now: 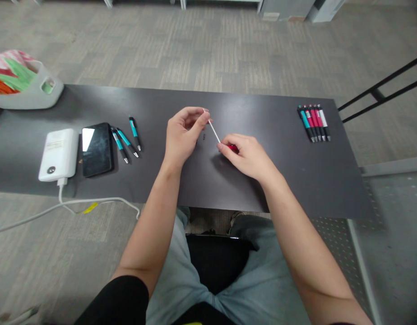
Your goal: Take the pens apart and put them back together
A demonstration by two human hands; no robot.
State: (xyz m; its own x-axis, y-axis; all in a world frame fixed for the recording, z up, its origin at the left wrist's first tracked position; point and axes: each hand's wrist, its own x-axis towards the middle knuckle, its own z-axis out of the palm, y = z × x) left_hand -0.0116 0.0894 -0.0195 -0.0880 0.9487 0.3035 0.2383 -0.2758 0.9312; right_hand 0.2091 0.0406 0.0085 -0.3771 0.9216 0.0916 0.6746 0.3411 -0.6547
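Over the middle of a dark table (262, 180), my left hand (183, 133) pinches the upper end of a thin white pen refill (214, 132). My right hand (247, 155) is closed round a red pen barrel (233, 147), most of it hidden in the fingers. The refill's lower end meets the barrel at my right fingertips. Both hands hover just above the tabletop, a few centimetres apart.
Three teal pens (126, 140) lie left of my hands, beside a black phone (96, 149) and a white power bank (58, 154) with a cable. Several teal, red and white pens (314, 123) lie at the far right. A grey bin (24, 81) stands at the far left corner.
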